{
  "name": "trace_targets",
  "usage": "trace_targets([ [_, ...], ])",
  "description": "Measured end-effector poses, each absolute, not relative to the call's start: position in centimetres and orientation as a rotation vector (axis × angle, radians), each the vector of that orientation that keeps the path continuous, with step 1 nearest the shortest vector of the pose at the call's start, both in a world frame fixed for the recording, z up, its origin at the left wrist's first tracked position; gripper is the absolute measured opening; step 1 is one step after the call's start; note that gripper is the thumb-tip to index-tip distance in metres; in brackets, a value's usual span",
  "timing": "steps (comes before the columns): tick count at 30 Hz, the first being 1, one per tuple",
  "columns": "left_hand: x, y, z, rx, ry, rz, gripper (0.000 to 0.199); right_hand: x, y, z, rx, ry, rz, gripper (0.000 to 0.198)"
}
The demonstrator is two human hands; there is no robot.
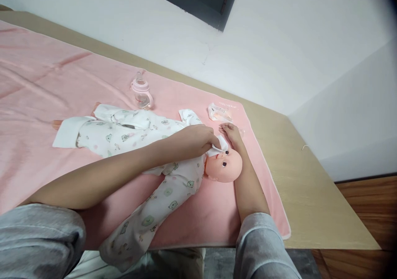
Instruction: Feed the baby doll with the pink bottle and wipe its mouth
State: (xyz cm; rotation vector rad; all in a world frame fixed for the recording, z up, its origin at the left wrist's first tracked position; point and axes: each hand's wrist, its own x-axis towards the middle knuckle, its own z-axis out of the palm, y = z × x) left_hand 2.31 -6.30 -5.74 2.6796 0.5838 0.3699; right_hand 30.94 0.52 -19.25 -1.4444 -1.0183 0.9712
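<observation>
A baby doll (228,169) in white printed clothes lies on its back on a pink blanket (192,217), its head toward the right. My left hand (200,140) reaches across its chest and pinches a white tissue (221,144) against the doll's cheek, near the mouth. Past the top of the doll's head, my right hand (229,131) rests on the blanket with its fingers stretched out, holding nothing. Just beyond those fingers lies a small clear plastic packet (219,113) with something pale orange inside.
A pink baby bottle (142,93) with a handle stands beyond the doll's legs. The blanket covers much of a wooden table (297,188), whose bare surface shows at the right and along the back. A white wall (273,51) rises behind it.
</observation>
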Motion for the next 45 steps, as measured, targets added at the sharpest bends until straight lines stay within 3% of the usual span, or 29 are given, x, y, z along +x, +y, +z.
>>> trace_targets([
  [10,2.2,-6.2,-5.1,2.671,0.606,0.421,0.047,30.9,0.3,-19.2,-1.458,-1.056,0.942,0.008],
  [19,-1.6,-2.9,-3.0,2.505,0.757,0.764,0.032,30.1,-0.4,-15.6,-1.409,-1.062,0.926,0.019],
  [26,-2.8,-1.3,-2.7,2.554,0.896,0.744,0.035,23.6,-6.0,-5.2,-1.088,-1.773,0.483,0.021],
  [32,-2.1,-0.6,-3.8,2.632,0.877,0.708,0.037,19.8,-8.4,-4.0,-1.14,-2.185,0.242,0.021],
  [39,-2.2,0.7,-4.6,2.572,0.84,0.722,0.039,22.5,-7.7,-4.2,-1.333,-2.038,0.373,0.022],
  [45,-4.7,2.7,-3.7,2.428,1.107,0.887,0.041,26.8,-6.1,-5.5,-1.646,-1.623,0.332,0.014],
])
